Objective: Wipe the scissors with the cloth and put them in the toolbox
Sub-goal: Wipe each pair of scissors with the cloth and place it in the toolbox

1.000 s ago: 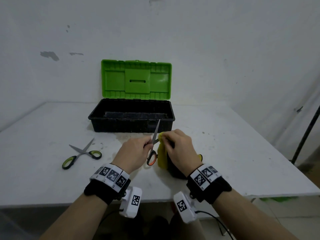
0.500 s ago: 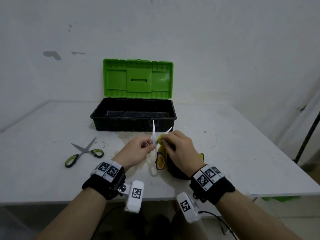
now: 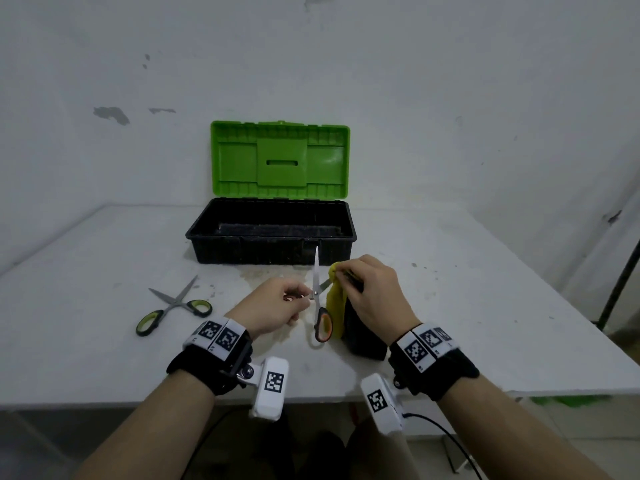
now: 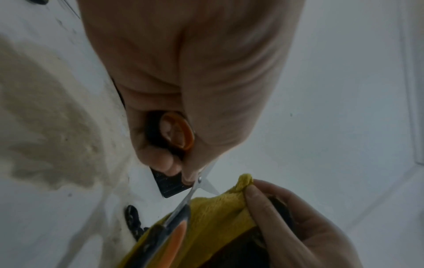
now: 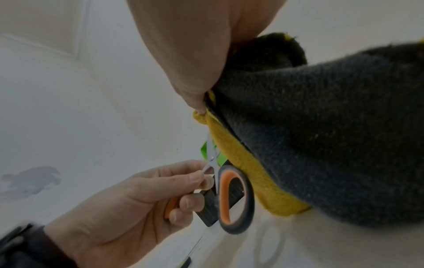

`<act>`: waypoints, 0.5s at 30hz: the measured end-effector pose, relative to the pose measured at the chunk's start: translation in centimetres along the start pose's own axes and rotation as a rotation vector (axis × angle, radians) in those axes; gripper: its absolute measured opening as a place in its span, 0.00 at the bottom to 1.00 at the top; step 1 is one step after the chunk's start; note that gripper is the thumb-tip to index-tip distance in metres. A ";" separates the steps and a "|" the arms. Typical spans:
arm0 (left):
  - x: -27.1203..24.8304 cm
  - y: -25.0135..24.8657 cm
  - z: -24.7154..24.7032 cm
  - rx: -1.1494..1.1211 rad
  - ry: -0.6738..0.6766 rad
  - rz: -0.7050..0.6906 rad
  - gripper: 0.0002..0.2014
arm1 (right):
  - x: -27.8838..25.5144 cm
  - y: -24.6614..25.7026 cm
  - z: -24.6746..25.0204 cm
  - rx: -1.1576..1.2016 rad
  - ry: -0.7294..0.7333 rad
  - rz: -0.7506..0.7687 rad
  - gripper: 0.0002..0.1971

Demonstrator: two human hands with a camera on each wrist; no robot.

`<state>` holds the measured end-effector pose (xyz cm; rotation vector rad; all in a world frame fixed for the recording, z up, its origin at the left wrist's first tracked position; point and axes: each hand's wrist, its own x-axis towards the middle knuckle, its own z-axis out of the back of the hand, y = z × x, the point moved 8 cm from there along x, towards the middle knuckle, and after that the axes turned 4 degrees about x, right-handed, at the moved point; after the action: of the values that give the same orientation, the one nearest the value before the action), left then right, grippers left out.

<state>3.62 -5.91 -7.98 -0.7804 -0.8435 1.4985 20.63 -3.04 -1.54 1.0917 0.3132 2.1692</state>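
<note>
Change: since the frame a second ago, when the blades stood together, the orange-handled scissors [image 3: 318, 299] have spread into an open V, with one blade upright and the other angled right into the cloth.
Left hand [image 3: 277, 306]: fingers curled round one orange-lined handle loop, thumb and forefinger pinching near the pivot; the wrist view shows that loop tucked inside the curled fingers.
Right hand [image 3: 375, 294]: clamped on the cloth [image 3: 336, 306], fingertips pressing a yellow fold over the shorter-looking blade.
Cloth: yellow on one face and dark grey on the other; it hangs from the right hand down to the table [image 3: 485, 306], with the dark part bunched below the palm.
Orange-handled scissors: held above the table just in front of the toolbox; the free handle loop hangs low beside the yellow fold.
Toolbox [image 3: 272, 244]: black tray with its green lid [image 3: 280, 157] standing open against the wall, at the far middle of the table.
Second scissors [image 3: 173, 306]: green-and-black handles, blades parted, lying flat on the table well to the left of the left hand.
Table: white, stained in front of the toolbox.
</note>
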 end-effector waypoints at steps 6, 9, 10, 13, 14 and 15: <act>0.1 0.0 1.7 -0.195 -0.148 -0.005 0.17 | -0.3 0.2 -0.3 -0.011 0.042 0.005 0.06; 0.0 0.0 2.2 -0.297 -0.227 -0.008 0.14 | -0.2 0.4 -0.4 -0.006 0.050 0.003 0.06; 0.0 0.0 2.1 -0.341 -0.239 -0.004 0.11 | -0.2 0.5 -0.5 -0.006 0.053 0.003 0.07; -0.1 0.4 1.2 -0.565 -0.208 0.063 0.07 | -0.3 0.6 -0.7 0.002 0.066 -0.006 0.07; -0.2 0.5 0.7 -0.657 -0.184 0.095 0.06 | -0.2 0.7 -0.8 0.003 0.068 -0.008 0.07; -0.3 0.5 0.3 -0.744 -0.159 0.115 0.06 | -0.1 0.8 -0.8 0.000 0.068 -0.008 0.07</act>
<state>3.12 -6.24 -8.23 -1.2739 -1.5363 1.3501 19.68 -3.60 -1.76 1.0163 0.3476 2.2024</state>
